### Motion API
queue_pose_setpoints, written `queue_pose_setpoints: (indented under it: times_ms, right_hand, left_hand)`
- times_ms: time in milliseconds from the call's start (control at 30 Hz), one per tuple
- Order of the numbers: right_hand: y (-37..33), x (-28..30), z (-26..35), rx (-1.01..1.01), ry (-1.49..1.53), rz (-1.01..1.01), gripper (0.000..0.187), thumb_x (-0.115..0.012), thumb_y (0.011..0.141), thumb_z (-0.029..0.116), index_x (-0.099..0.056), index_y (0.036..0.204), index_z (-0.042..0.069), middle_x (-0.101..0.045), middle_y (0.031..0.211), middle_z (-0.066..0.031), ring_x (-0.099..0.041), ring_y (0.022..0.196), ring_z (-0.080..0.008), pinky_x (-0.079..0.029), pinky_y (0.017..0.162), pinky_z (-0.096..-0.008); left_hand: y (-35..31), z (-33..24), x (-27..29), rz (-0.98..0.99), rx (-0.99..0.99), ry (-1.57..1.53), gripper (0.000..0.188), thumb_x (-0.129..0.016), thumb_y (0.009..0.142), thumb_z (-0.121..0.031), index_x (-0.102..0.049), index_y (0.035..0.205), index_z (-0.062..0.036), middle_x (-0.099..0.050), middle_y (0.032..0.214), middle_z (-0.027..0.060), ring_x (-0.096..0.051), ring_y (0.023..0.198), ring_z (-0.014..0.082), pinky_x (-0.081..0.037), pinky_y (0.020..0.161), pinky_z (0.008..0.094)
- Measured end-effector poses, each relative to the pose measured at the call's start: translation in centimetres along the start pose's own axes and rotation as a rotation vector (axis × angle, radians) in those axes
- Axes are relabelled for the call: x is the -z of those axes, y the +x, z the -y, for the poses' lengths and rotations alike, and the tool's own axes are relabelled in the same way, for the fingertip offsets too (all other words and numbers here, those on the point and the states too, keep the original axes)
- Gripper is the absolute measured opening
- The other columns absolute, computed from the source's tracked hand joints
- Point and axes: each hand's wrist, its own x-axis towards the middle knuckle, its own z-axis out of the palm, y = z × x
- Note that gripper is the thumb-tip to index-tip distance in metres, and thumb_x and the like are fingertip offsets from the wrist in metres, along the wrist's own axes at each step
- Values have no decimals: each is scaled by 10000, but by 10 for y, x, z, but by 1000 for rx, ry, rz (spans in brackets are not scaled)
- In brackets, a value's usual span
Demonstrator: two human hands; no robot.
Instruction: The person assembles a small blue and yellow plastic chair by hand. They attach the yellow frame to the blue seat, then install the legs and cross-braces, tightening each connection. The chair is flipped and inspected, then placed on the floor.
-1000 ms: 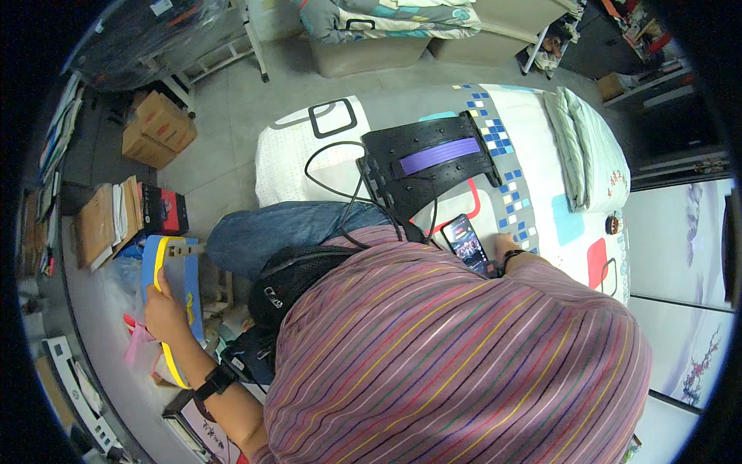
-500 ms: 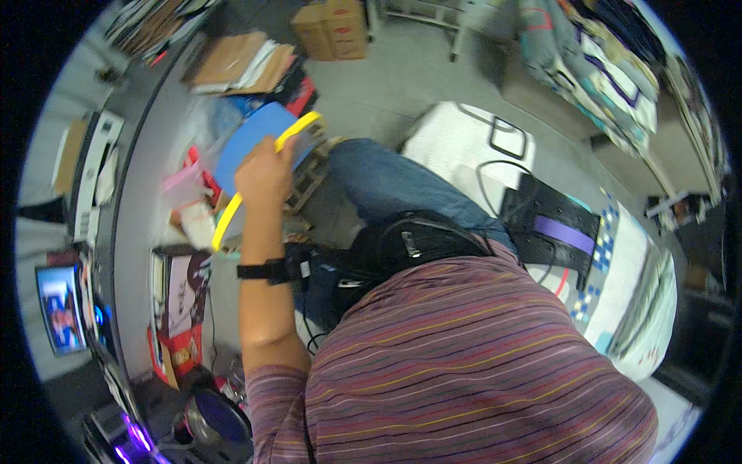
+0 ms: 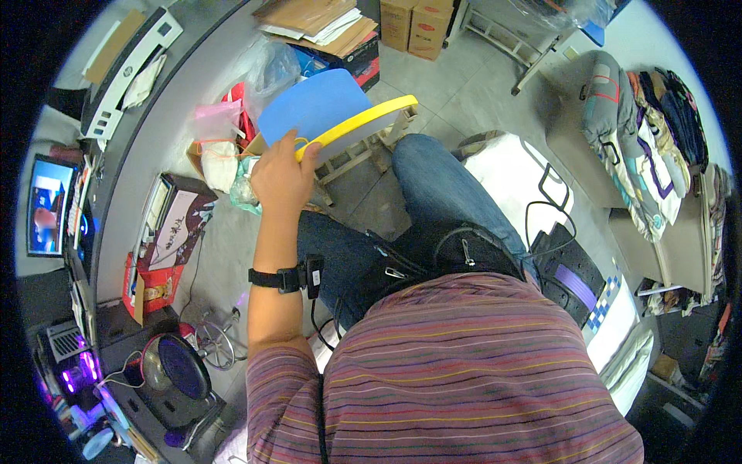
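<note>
My left hand reaches forward, its thumb and fingers closed on the near end of a blue panel with a curved yellow rim. The panel's blue face slopes up and away from me. Beneath its right side a grey-beige slatted frame shows; I cannot tell whether the two are joined. A black strap with a small device sits round my left forearm. My right hand is not in view.
Beyond the panel lie a clear plastic bag and a pile of brown envelopes. Cardboard boxes stand farther off. At right are a white cushion and hanging clothes. A desk with a screen runs along the left.
The view has shifted, so the room appears farther right. My left hand has slid from the middle of the yellow rim to its near end, and the panel is tilted differently.
</note>
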Motion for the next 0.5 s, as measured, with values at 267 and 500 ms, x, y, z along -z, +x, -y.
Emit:
queue_pose_setpoints:
  times_ms: [267,500]
  right_hand:
    - [122,151,64,19,182,-533,637,-731,719,583,-674,752,-51,-687,802,-171,-628,755,-296,-502,775,-412]
    - [124,189,325,854,639,-426,799,-751,724,580,-591,1191,-48,-648,1143,-160,-601,1064,-248,-435,950,-358]
  left_hand:
    - [-15,27,4,128,410,-252,511,-389,973,-519,-721,1035,-135,-697,909,181,-656,841,385,-501,750,454]
    - [-3,52,7,500,449,-387,717,-228,961,-645,-703,1130,-136,-657,1115,207,-586,1094,380,-421,945,428]
